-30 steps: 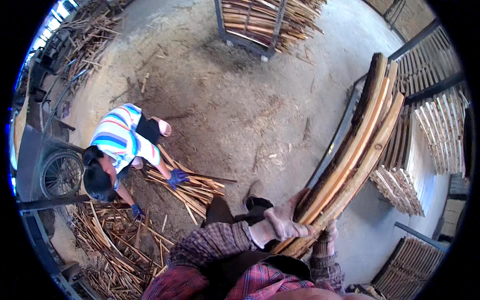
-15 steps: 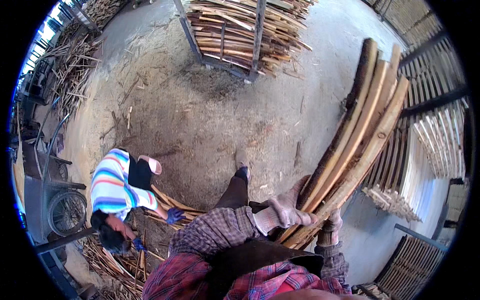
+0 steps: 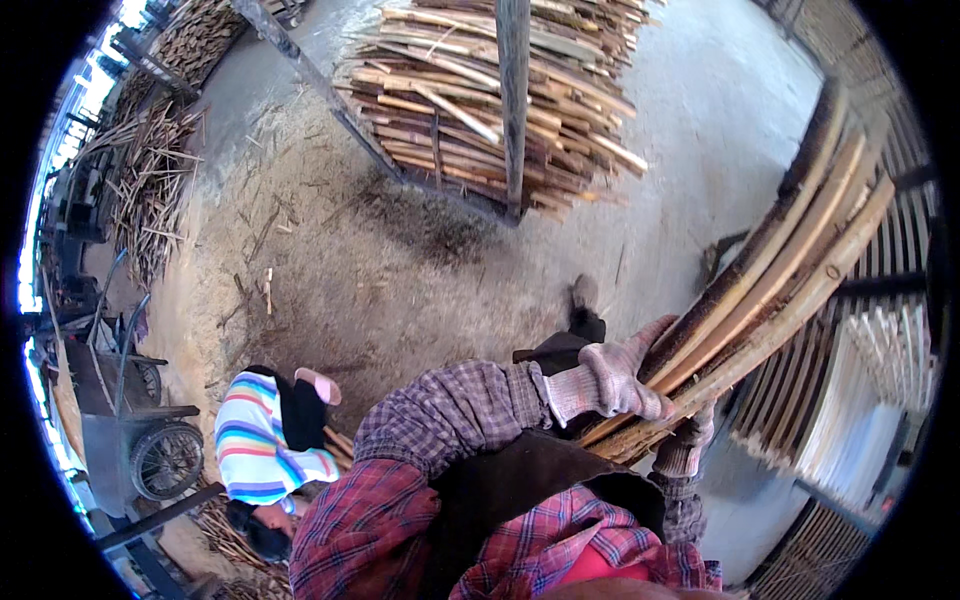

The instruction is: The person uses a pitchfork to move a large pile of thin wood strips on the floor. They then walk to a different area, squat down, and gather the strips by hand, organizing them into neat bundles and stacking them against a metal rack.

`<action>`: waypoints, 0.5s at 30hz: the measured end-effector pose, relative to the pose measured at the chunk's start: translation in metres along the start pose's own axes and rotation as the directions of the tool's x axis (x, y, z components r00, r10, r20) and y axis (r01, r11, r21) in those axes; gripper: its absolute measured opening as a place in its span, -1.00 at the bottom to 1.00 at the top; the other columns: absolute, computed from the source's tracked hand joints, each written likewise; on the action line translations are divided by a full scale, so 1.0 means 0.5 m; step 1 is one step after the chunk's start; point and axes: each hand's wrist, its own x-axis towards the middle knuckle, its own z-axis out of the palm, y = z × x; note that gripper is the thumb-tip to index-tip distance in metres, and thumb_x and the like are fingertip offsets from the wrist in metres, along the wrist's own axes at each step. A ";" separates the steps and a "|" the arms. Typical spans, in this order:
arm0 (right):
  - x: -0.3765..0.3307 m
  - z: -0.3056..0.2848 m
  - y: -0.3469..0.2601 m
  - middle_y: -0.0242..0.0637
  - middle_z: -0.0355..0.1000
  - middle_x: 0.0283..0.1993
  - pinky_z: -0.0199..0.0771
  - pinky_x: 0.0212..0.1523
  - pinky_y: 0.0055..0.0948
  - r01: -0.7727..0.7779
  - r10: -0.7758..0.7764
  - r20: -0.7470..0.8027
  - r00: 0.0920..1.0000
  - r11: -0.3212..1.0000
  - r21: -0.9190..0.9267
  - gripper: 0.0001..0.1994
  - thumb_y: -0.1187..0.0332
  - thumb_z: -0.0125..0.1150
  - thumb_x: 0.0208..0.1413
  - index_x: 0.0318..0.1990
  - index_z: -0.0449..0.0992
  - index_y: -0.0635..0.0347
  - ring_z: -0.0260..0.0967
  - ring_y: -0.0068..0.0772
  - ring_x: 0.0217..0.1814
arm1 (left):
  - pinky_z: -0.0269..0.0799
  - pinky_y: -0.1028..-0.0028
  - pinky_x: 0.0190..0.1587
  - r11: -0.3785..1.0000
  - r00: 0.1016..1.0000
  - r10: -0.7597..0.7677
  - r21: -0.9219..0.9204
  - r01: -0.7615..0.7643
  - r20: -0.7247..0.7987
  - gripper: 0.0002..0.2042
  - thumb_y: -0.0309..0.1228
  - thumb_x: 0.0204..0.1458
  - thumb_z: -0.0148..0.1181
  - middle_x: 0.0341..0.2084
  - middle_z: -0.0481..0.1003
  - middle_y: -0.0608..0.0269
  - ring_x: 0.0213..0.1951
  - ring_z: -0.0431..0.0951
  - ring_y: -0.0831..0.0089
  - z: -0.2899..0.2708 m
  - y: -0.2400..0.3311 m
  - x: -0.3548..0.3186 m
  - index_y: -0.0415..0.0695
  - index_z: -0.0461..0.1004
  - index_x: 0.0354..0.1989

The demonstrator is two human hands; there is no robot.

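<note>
I carry a bundle of long wooden slats (image 3: 770, 270) that slants up to the right. My left hand (image 3: 620, 378), in a grey knitted glove, lies over the lower part of the bundle and grips it. My right hand (image 3: 690, 440), gloved too, holds the bundle from below near its lower end. Both sleeves are plaid. My dark-trousered leg and shoe (image 3: 582, 305) step forward over the dirt floor.
A metal-framed rack piled with wooden slats (image 3: 490, 100) stands ahead. A crouching person in a striped shirt (image 3: 265, 445) is at lower left beside loose sticks. A wheeled cart (image 3: 130, 430) is at far left. Stacked slat panels (image 3: 870, 380) line the right.
I have walked forward: the rack of slats has come closer and larger, and the crouching person has dropped back to lower left. Both hands keep their hold on the bundle.
</note>
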 end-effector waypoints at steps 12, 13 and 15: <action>0.866 0.235 -0.111 -0.09 0.34 -0.09 0.47 -0.37 -0.55 0.136 0.090 0.599 0.796 0.937 -0.321 -0.55 0.23 -0.26 0.22 0.19 0.00 0.27 0.39 -0.40 -0.25 | 0.41 0.54 -0.51 0.084 0.297 0.889 0.515 -0.853 0.348 -0.15 -0.12 -0.29 0.31 -0.17 0.30 0.06 -0.25 0.32 0.44 0.440 0.425 -0.080 -0.24 0.03 0.16; 0.900 0.310 -0.120 -0.10 0.33 -0.07 0.46 -0.37 -0.54 0.045 0.165 0.662 0.731 0.957 -0.288 -0.54 0.21 -0.24 0.21 0.19 0.01 0.27 0.40 -0.40 -0.25 | 0.44 0.52 -0.48 -0.315 -0.039 0.896 0.571 -0.758 0.443 -0.16 -0.22 -0.29 0.35 -0.13 0.31 0.09 -0.20 0.33 0.43 0.479 0.411 -0.082 -0.25 0.02 0.17; 0.944 0.469 -0.136 -0.12 0.32 -0.03 0.43 -0.35 -0.54 -0.097 0.266 0.790 0.553 0.962 -0.256 -0.51 0.18 -0.18 0.18 0.18 0.03 0.27 0.40 -0.41 -0.25 | 0.44 0.46 -0.38 -0.604 -0.358 0.794 0.571 -0.556 0.492 -0.21 -0.22 -0.23 0.29 -0.08 0.28 0.03 -0.14 0.32 0.37 0.524 0.401 -0.118 -0.24 0.02 0.17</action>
